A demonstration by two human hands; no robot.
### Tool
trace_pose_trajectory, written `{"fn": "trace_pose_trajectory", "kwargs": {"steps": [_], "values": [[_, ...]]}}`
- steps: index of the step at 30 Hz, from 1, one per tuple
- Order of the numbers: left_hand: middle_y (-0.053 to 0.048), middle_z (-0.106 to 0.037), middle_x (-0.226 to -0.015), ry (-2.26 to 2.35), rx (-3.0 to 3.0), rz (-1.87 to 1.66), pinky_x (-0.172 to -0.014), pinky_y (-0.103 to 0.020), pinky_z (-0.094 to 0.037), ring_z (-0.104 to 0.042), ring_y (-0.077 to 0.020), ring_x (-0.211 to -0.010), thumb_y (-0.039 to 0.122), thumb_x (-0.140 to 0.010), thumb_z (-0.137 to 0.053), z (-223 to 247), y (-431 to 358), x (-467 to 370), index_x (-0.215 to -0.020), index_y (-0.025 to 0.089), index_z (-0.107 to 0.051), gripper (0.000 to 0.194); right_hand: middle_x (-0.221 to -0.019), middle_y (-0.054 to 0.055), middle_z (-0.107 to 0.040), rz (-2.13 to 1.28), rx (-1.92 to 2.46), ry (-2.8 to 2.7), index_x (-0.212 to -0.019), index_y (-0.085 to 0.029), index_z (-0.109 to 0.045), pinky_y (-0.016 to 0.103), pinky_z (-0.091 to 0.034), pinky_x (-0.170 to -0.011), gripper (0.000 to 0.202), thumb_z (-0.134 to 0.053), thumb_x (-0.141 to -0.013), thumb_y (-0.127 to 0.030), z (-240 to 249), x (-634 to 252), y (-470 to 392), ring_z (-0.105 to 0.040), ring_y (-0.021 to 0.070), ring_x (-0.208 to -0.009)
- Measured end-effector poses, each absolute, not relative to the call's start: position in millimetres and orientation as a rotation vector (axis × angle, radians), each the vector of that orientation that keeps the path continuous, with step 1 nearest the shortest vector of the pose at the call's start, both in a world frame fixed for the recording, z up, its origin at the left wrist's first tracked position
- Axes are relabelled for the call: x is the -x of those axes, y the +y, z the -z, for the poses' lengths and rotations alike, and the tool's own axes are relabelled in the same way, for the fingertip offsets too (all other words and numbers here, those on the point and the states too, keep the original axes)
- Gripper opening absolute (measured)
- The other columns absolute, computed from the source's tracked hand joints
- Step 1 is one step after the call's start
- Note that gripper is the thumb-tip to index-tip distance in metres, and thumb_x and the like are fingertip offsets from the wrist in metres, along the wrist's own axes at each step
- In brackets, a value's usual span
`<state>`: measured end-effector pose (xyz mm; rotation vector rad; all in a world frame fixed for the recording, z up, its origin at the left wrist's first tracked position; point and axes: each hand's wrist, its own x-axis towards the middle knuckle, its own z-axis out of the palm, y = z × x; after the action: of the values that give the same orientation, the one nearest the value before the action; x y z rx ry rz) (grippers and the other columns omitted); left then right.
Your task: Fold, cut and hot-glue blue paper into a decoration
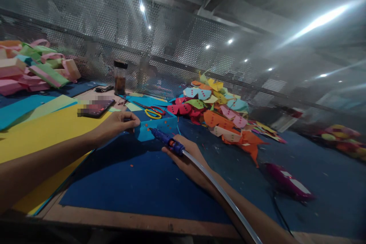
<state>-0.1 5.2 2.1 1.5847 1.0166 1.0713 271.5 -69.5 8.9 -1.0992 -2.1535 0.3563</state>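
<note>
Counter (128, 217) bearing dark blue sheets (126, 183), yellow paper (51, 129) at left, phone (97, 108), scissors (153, 113), lidded jar (120, 78), colored paper shapes (220, 118).

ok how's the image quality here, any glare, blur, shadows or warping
Head view: streaky glare off the ceiling light at upper right; the purple object smeared and soft; a dark shadow on the blue mat below the left hand; wide-angle stretch toward the edges; pixelation partly covering the phone

Head cam, close behind left hand (121, 122) & right hand (190, 156), fwd/down over table (137, 187) to mesh wall (174, 55).
</note>
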Motion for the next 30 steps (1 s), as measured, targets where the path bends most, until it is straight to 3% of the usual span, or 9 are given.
{"fn": "trace_pose_trajectory", "kwargs": {"steps": [30], "values": [[0.000, -0.065, -0.072, 1.012, -1.592, -1.056, -0.069, -0.028, -0.049, -0.060, -0.0142, -0.069, 0.045, -0.074, -0.079, -1.8, 5.2, 0.4, -0.079, 0.018, -0.072, 0.029, -0.077, 0.000, -0.058, -0.359, 1.106, -2.149, -0.076, -0.021, -0.050, 0.024, -0.038, -0.059, 0.030, -0.062, -0.094, -0.041, -6.6, -272.7, -68.8, -0.052, 0.0125, -0.066]]}}
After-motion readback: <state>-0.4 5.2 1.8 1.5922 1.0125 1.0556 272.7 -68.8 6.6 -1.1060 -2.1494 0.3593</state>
